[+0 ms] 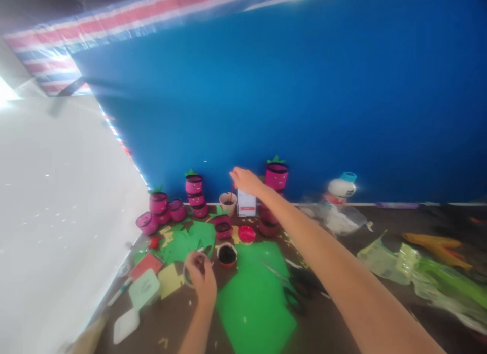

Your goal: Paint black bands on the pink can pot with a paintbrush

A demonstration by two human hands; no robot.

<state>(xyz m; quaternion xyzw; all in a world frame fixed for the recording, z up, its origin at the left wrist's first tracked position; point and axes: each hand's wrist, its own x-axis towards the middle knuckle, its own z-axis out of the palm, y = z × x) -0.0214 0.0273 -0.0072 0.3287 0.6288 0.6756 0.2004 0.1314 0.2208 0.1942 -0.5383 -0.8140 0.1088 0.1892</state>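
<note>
My right hand (245, 181) reaches far forward and pinches a thin red-handled brush (232, 192) that stands in a small white cup (228, 202) by the blue wall. My left hand (201, 275) is nearer, curled round a clear round cup or ring (189, 273) held just above the floor. Between the hands sit a small pot of dark paint (227, 254) and a red lid (246, 234). Several pink painted cups with green leaf tops (195, 189) stand along the wall, one tall one (276, 175) just right of my right hand.
A large green paper sheet (254, 298) lies under my right arm, with green scraps (182, 242), coloured cards (146, 265) and a white box (246, 204) around. Scissors (294, 285) lie on the sheet's right edge. Crumpled plastic bags (403, 262) spread to the right. A white wall rises at left.
</note>
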